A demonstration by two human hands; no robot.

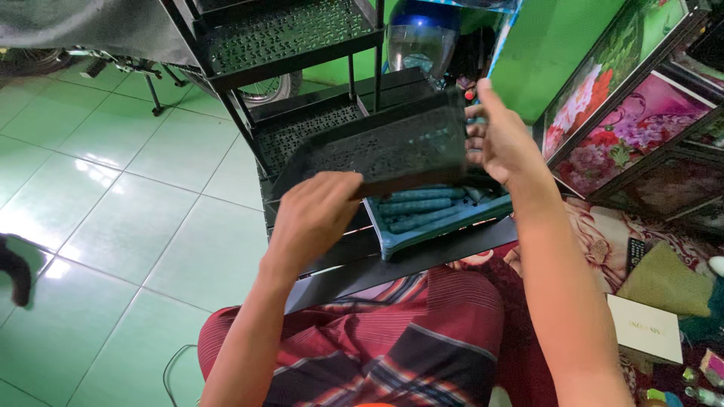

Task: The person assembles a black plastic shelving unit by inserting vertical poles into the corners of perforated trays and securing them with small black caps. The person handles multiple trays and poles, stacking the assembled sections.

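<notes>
- Black perforated plastic tray [381, 147], held in mid-air between my two hands, its long axis running left to right and tilted up toward the right.
- My left hand [317, 215] closes over the tray's near lower-left edge; my right hand [501, 139] grips its right end, thumb up. Both hold equally close.
- Just beyond stands a black tiered rack [302, 45]; just below the tray, a teal basket [434, 215] of rolled pieces.
- Green tiled floor [136, 203]; framed flower pictures [626, 113] lean at right.
</notes>
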